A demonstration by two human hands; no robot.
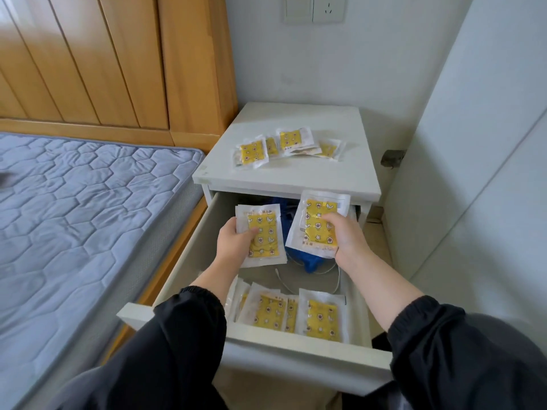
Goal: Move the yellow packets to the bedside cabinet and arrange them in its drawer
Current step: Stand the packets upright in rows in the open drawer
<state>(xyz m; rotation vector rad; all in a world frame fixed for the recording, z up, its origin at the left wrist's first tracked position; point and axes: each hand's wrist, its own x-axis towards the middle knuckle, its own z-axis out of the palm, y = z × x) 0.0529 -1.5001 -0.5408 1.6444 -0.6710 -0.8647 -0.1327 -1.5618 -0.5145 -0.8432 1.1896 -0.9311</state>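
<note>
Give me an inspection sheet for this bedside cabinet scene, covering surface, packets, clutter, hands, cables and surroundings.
Surface: white bedside cabinet top, its drawer pulled open.
Job's things: loose pile of yellow packets on top; a row of packets standing at the drawer front.
Clutter: blue fabric item in the drawer.
Hands: left hand holds a packet; right hand holds another packet, both over the drawer.
Cables: white cable on the drawer floor.
Surroundings: bare mattress, wooden headboard, wall socket.
</note>
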